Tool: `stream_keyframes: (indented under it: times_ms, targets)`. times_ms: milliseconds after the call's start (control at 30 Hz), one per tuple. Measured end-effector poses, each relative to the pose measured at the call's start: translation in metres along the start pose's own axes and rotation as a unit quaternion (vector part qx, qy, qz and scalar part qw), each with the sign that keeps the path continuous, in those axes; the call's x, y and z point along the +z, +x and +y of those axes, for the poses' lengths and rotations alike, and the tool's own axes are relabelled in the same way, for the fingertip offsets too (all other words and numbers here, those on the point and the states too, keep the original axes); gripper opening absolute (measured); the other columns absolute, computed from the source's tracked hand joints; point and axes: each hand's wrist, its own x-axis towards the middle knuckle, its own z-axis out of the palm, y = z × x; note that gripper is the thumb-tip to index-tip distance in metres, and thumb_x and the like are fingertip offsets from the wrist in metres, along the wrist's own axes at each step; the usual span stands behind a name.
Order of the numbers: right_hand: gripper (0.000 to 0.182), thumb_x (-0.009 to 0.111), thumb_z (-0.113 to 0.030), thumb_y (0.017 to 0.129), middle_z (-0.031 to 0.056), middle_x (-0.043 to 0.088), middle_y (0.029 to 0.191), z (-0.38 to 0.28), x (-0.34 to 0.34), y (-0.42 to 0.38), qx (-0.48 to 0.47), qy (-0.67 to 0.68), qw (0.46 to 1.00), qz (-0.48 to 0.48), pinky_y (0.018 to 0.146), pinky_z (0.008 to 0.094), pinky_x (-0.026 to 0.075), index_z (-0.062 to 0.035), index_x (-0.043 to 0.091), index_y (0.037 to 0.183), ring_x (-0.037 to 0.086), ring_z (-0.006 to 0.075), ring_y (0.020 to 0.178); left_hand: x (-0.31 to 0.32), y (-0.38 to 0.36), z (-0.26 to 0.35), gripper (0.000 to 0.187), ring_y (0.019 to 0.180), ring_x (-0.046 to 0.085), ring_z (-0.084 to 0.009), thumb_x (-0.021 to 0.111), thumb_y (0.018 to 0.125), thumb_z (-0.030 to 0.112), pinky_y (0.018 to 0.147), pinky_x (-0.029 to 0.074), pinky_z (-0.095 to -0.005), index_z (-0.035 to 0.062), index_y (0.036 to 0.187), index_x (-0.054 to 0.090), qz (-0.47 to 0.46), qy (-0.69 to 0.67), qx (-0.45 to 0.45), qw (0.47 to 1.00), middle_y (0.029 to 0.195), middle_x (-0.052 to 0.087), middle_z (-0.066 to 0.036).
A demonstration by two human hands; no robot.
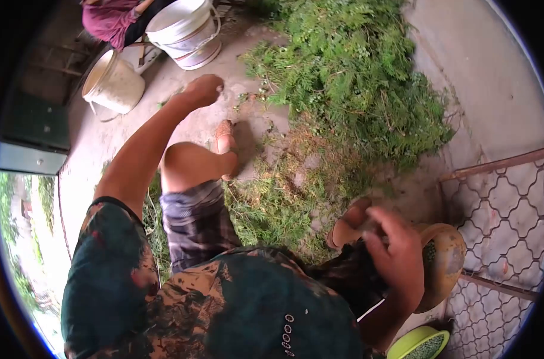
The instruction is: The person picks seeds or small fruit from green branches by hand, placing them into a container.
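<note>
My left hand [204, 91] is stretched out over the floor, its fingers curled together. Whatever they may hold is hidden or too small to make out. The nearest thing to it is a white bucket [185, 36] with a handle. My right hand [397, 251] hovers beside a tan, rounded bowl [451, 263], which it partly covers. Its thumb and fingers are apart, and nothing shows between them. Small green bits lie inside the bowl. In front of me a heap of leafy green cuttings [344, 66] covers the ground, with browner, thinner stems nearer my feet.
A second off-white bucket [113, 84] stands at the left. Behind the buckets is another person in a pink top [107, 23]. A yellow-green basin [418, 344] holding small green pieces sits at lower right. A metal lattice gate [499, 209] borders the right side.
</note>
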Motion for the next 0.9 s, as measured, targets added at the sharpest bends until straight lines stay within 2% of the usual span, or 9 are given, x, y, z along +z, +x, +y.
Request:
stream_keyframes:
  times_ms: [67, 267, 333, 400, 433, 667, 800, 867, 900]
  targets:
    - [0.034, 0.065, -0.009, 0.076, 0.0164, 0.061, 0.092, 0.017, 0.000, 0.000, 0.002, -0.002, 1.000, -0.016, 0.069, 0.0351, 0.048, -0.0048, 0.057, 0.108, 0.061, 0.0324, 0.081, 0.018, 0.050, 0.040, 0.018, 0.087, 0.058, -0.0368, 0.054, 0.075, 0.012, 0.078, 0.046, -0.0425, 0.0047, 0.088, 0.064, -0.086, 0.055, 0.082, 0.991, 0.090, 0.061, -0.020]
    - [0.039, 0.067, -0.010, 0.075, 0.0112, 0.063, 0.092, 0.090, -0.012, 0.020, 0.123, 0.254, 0.958, -0.054, 0.075, 0.0289, 0.047, -0.0002, 0.054, 0.111, 0.061, 0.0189, 0.083, 0.155, 0.105, 0.156, 0.023, 0.091, 0.060, -0.0337, 0.052, 0.074, -0.001, 0.078, 0.049, -0.0416, 0.0070, 0.092, 0.064, -0.195, 0.021, 0.178, 0.964, 0.097, 0.063, -0.016]
    - [0.040, 0.067, -0.009, 0.076, 0.0083, 0.062, 0.091, 0.112, -0.011, 0.042, 0.202, 0.399, 0.894, -0.023, 0.078, 0.0276, 0.046, 0.0025, 0.054, 0.112, 0.058, 0.0149, 0.087, 0.195, 0.099, 0.176, 0.035, 0.094, 0.060, -0.0345, 0.048, 0.075, -0.003, 0.079, 0.049, -0.0406, 0.0117, 0.104, 0.062, -0.174, -0.063, 0.141, 0.972, 0.102, 0.062, -0.017]
    - [0.039, 0.065, -0.013, 0.079, 0.0091, 0.061, 0.093, 0.141, 0.007, 0.057, 0.219, 0.446, 0.868, -0.007, 0.080, 0.0276, 0.046, 0.0041, 0.053, 0.112, 0.058, 0.0155, 0.089, 0.222, 0.102, 0.197, 0.045, 0.096, 0.059, -0.0336, 0.046, 0.077, -0.004, 0.080, 0.048, -0.0402, 0.0161, 0.115, 0.057, -0.157, -0.112, 0.023, 0.981, 0.104, 0.062, -0.017]
    - [0.038, 0.064, -0.013, 0.081, 0.0089, 0.061, 0.093, 0.154, 0.015, 0.064, 0.221, 0.468, 0.855, -0.021, 0.079, 0.0274, 0.046, 0.0042, 0.052, 0.112, 0.057, 0.0154, 0.089, 0.234, 0.107, 0.202, 0.040, 0.094, 0.060, -0.0319, 0.048, 0.080, 0.002, 0.080, 0.049, -0.0416, 0.0171, 0.117, 0.054, -0.133, -0.109, 0.018, 0.985, 0.100, 0.061, -0.014]
    - [0.036, 0.061, -0.018, 0.084, 0.0060, 0.060, 0.088, 0.238, 0.085, 0.096, 0.287, 0.472, 0.831, -0.055, 0.067, 0.0255, 0.046, 0.0013, 0.052, 0.113, 0.056, 0.0114, 0.075, 0.285, 0.150, 0.215, 0.026, 0.084, 0.064, -0.0245, 0.053, 0.082, 0.003, 0.061, 0.051, -0.0389, 0.0131, 0.106, 0.054, -0.171, 0.040, 0.012, 0.984, 0.091, 0.062, -0.015]
    - [0.033, 0.059, -0.020, 0.084, 0.0056, 0.060, 0.089, 0.262, 0.109, 0.107, 0.314, 0.469, 0.824, -0.044, 0.068, 0.0252, 0.044, -0.0009, 0.054, 0.110, 0.055, 0.0116, 0.073, 0.277, 0.149, 0.208, 0.017, 0.077, 0.063, -0.0203, 0.055, 0.083, 0.010, 0.058, 0.049, -0.0327, 0.0135, 0.099, 0.062, -0.157, 0.067, 0.011, 0.985, 0.091, 0.062, -0.013]
    - [0.033, 0.059, -0.021, 0.085, 0.0050, 0.060, 0.088, 0.272, 0.115, 0.111, 0.314, 0.493, 0.809, -0.059, 0.065, 0.0241, 0.044, -0.0019, 0.053, 0.110, 0.054, 0.0107, 0.072, 0.265, 0.132, 0.211, 0.014, 0.076, 0.061, -0.0225, 0.057, 0.083, 0.013, 0.065, 0.049, -0.0354, 0.0133, 0.095, 0.065, -0.102, 0.004, -0.007, 0.995, 0.091, 0.061, -0.013]
    - [0.033, 0.059, -0.021, 0.085, 0.0050, 0.060, 0.088, 0.275, 0.118, 0.113, 0.314, 0.495, 0.808, -0.056, 0.065, 0.0241, 0.044, -0.0019, 0.053, 0.110, 0.054, 0.0107, 0.072, 0.260, 0.127, 0.206, 0.013, 0.078, 0.060, -0.0236, 0.057, 0.082, 0.013, 0.067, 0.049, -0.0371, 0.0130, 0.093, 0.065, 0.027, -0.011, 0.101, 0.994, 0.091, 0.060, -0.014]
